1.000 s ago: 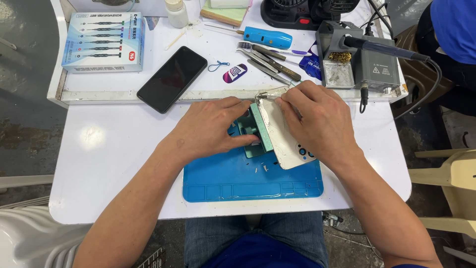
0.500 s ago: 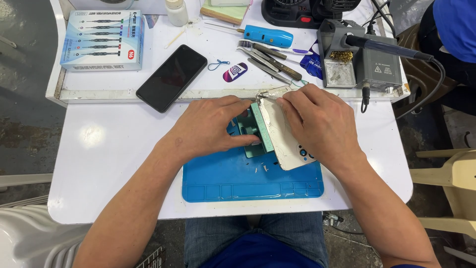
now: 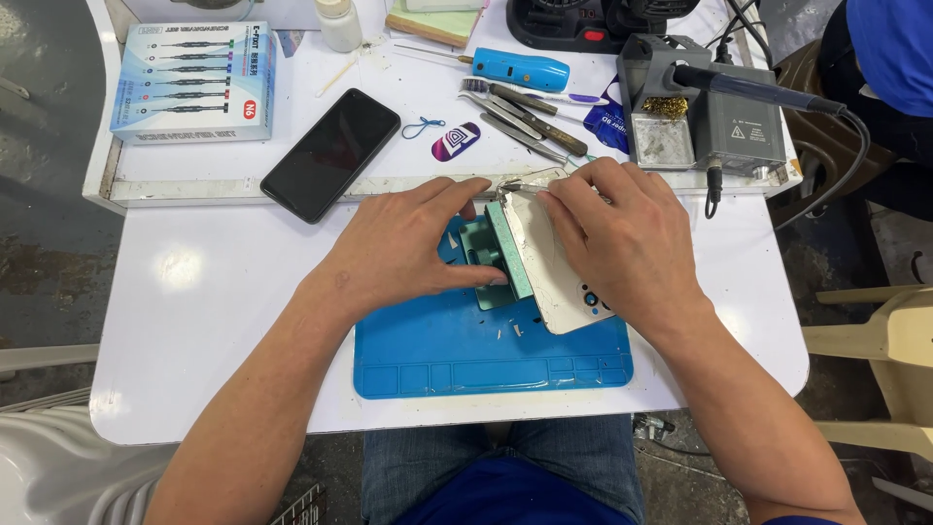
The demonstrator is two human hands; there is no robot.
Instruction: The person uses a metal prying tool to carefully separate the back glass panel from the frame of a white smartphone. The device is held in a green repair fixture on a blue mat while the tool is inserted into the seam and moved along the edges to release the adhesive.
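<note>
A white phone back panel with camera holes [image 3: 559, 277] lies tilted against a green metal clamp fixture [image 3: 483, 255] on the blue silicone work mat [image 3: 466, 360], mid-tabletop. The right hand [image 3: 622, 238] presses flat on the panel, grip wide, fingers spread at its top edge. The left hand [image 3: 403, 243] rests on the fixture, thumb touching the panel's left edge, grip loosely open. Beyond lie 1 black smartphone [image 3: 328, 154], 1 blue screwdriver box [image 3: 192, 83] and 1 grey soldering station [image 3: 714, 122].
</note>
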